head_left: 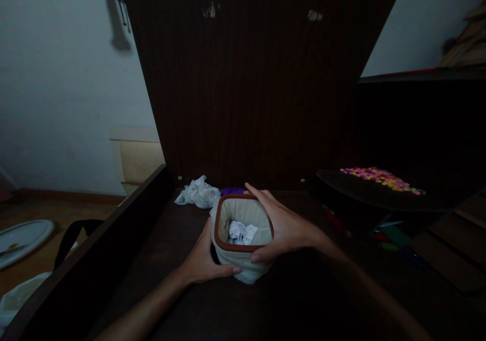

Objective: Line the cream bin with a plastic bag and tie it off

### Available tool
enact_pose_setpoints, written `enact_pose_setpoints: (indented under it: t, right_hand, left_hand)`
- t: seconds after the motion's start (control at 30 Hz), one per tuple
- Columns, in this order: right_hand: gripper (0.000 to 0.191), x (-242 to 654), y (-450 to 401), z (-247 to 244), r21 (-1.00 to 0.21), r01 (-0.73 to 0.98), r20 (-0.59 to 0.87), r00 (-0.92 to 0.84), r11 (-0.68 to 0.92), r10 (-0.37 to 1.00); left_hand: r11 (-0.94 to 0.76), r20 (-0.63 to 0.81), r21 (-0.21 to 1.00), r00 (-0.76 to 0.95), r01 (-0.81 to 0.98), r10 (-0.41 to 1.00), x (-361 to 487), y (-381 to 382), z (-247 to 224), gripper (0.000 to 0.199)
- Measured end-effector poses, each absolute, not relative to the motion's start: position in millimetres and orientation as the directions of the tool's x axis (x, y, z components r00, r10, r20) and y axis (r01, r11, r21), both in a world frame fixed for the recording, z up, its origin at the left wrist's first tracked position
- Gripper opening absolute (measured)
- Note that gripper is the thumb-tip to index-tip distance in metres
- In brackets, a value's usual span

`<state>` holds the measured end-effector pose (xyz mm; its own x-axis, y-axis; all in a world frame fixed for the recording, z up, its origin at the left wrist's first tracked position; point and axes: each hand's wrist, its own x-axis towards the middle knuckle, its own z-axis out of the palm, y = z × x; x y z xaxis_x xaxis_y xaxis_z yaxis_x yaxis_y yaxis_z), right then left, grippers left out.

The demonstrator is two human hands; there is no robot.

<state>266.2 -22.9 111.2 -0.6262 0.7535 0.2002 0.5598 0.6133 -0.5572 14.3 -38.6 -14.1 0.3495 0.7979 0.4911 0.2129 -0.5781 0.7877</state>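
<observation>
Plainly, a lined bin [245, 260] was held mid-view, from both sides

On my distant feed, I saw crumpled whitish plastic [198, 193] on the dark wooden surface [167, 240]. Next, the left hand [202, 259] clamped the bin's left side; scrunched paper [239, 232] lay inside. The right hand [285, 227] gripped its brown rim [238, 247]. Farther right, pink and yellow pieces [381, 178] lay on a dark shelf [359, 188].
</observation>
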Motion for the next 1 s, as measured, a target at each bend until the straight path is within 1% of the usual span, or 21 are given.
enact_pose_setpoints:
  t: [0.2, 0.3, 0.43, 0.57, 0.7, 0.87, 1.0]
  right_hand:
    - [0.135, 263, -18, 118, -0.474, 0.543, 0.211, -0.694, 0.693, 0.688]
    - [0.125, 260, -18, 119, -0.455, 0.511, 0.272, -0.700, 0.729, 0.660]
    - [0.111, 259, -18, 117, -0.450, 0.489, 0.324, -0.690, 0.747, 0.647]
    - [0.108, 259, -16, 115, -0.460, 0.486, 0.329, -0.684, 0.743, 0.651]
    - [0.105, 260, -15, 115, -0.473, 0.483, 0.328, -0.679, 0.737, 0.656]
    - [0.109, 260, -16, 116, -0.480, 0.478, 0.314, -0.689, 0.735, 0.653]
    - [0.108, 259, -16, 115, -0.480, 0.481, 0.306, -0.692, 0.733, 0.654]
  left_hand:
    - [-0.517, 0.429, 0.839, 0.381, 0.167, 0.819, 17, -37, -24, 0.133]
    - [-0.523, 0.436, 0.836, 0.378, 0.166, 0.817, 17, -36, -28, 0.139]
    - [-0.541, 0.449, 0.822, 0.381, 0.180, 0.808, 14, -34, -30, 0.133]
    - [-0.559, 0.455, 0.804, 0.395, 0.205, 0.798, 12, -33, -27, 0.128]
    - [-0.569, 0.459, 0.796, 0.408, 0.204, 0.789, 12, -33, -23, 0.130]
    - [-0.545, 0.430, 0.811, 0.416, 0.212, 0.801, 12, -33, -24, 0.132]
    - [-0.547, 0.442, 0.814, 0.400, 0.197, 0.803, 12, -34, -26, 0.132]
